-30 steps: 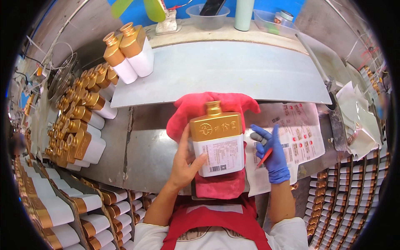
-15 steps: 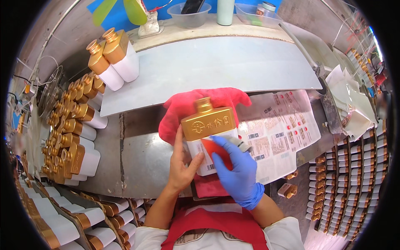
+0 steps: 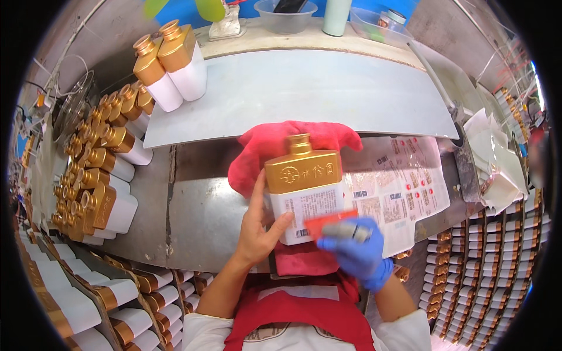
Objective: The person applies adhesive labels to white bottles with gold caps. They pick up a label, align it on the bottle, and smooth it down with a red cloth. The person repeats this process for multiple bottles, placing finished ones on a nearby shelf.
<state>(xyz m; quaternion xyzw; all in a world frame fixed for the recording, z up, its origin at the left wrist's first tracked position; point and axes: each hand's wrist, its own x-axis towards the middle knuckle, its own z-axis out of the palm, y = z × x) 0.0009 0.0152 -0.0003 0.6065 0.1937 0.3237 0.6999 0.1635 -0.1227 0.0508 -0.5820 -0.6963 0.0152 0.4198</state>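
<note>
Bright, fisheye-warped rim, motion blur

Two gold-capped white bottles upright at surface's far left corner; rows of like bottles lying along left edge; clear plastic bowl and pale green cylinder at far edge; crumpled plastic bags at right edge

The flask-shaped bottle has a glossy metallic-gold shoulder and cap above a smooth white glazed body bearing a matt paper label. Beneath it lies a soft, fuzzy red cloth. The right hand wears a thin blue rubber glove and presses a smooth orange plastic card. Right of the bottle, shiny sticker sheets rest on dull grey metal table.
</note>
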